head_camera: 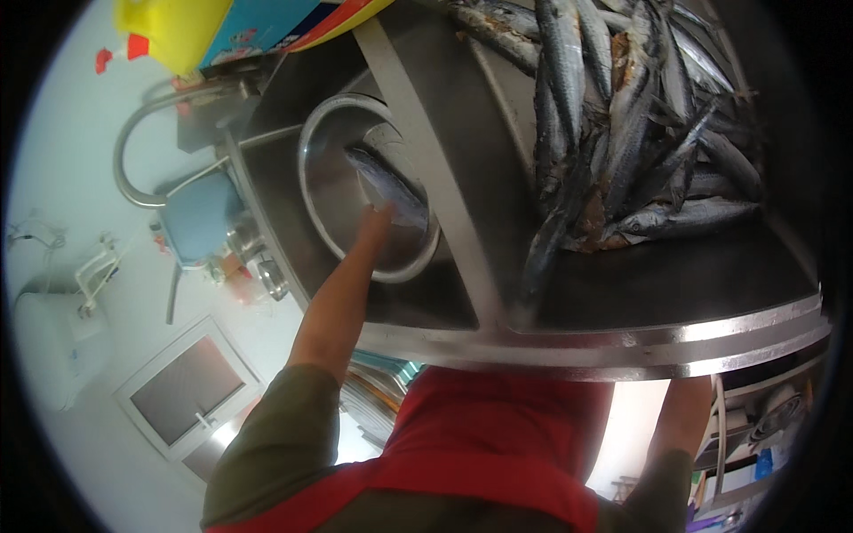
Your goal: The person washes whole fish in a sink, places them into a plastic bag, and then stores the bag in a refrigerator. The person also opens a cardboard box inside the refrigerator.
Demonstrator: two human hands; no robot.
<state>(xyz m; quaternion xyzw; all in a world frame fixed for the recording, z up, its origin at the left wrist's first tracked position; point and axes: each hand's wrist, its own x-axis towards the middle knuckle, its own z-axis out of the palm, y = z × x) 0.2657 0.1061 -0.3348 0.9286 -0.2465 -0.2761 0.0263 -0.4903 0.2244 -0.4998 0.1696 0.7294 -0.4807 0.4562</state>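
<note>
My left hand (380,218) reaches into a round metal bowl (313,223) that stands in the left sink basin (426,300). Inside the bowl lies a silvery fish (386,181), and my fingers are at its lower side. The hand is small and blurred, so its grip on the fish is unclear. My right hand is out of view; only that forearm shows, passing below the sink's front rim. Several whole silver-grey fish (623,140) are heaped in the right basin (666,280), one of them (543,260) trailing toward the front.
A steel divider (433,153) separates the basins, and a raised metal rim (600,346) runs along the front. At the back left are a curved faucet (123,156), a yellow bottle (180,33) and a blue-and-yellow package (266,30). A blue-grey container (200,216) stands beside the sink.
</note>
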